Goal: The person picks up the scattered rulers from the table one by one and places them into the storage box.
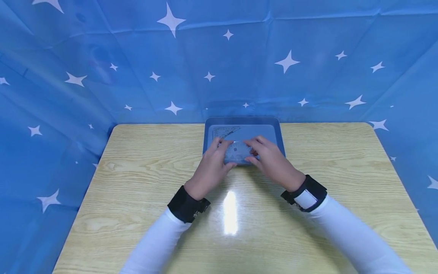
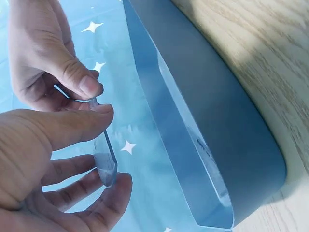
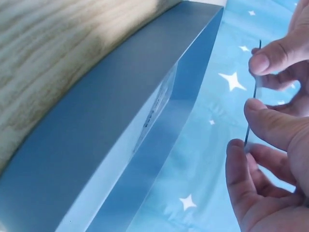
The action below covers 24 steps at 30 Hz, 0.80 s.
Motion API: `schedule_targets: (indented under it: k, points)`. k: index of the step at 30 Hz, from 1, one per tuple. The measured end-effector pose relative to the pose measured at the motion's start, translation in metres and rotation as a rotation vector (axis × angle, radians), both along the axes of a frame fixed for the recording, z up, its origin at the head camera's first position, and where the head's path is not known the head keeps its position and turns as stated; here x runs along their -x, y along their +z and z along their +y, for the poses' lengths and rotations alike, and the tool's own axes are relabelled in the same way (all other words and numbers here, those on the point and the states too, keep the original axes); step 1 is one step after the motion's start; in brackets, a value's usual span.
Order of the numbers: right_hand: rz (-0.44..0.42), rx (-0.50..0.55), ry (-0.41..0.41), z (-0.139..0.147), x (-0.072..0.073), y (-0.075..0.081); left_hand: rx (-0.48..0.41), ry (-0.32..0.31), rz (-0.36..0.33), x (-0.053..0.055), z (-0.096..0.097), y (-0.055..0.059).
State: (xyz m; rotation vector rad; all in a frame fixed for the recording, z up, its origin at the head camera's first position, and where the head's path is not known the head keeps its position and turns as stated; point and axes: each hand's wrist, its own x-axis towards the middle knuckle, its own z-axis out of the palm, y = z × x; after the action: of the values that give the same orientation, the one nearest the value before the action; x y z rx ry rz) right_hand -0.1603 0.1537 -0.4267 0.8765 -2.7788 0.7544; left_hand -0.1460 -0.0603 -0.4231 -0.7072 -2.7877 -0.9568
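Observation:
Both hands hold a thin clear plastic protractor point(image 1: 236, 150) with fine printed marks, raised over a blue-grey tray point(image 1: 261, 130). My left hand point(image 1: 211, 161) pinches one end; in the left wrist view its thumb lies along the edge of the protractor point(image 2: 104, 166) and its fingers are spread beneath. With thumb and fingertips, my right hand point(image 1: 272, 161) grips the other end. Seen from the right wrist, the protractor point(image 3: 248, 126) appears edge-on as a thin line. Inside the tray lies a clear set square point(image 1: 225, 132) with dark print, partly hidden by the tray wall in the wrist views.
The tray stands at the far edge of a light wood-grain table point(image 1: 143, 163), against a blue curtain point(image 1: 246, 53) with white stars. A bright light reflection point(image 1: 230, 213) shows on the tabletop. Black bands point(image 1: 186, 204) circle both wrists over white sleeves.

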Motion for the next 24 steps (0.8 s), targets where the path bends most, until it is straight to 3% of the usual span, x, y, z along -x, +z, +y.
schedule_targets:
  k: [12,24]
  points:
    - [-0.057,-0.005,-0.002,-0.012,0.029,0.004,0.154,0.012,0.043,0.029,-0.001,0.002]
    - [-0.096,-0.082,-0.026,-0.019,0.054,0.002,0.228,-0.008,-0.015,0.061,-0.004,0.0]
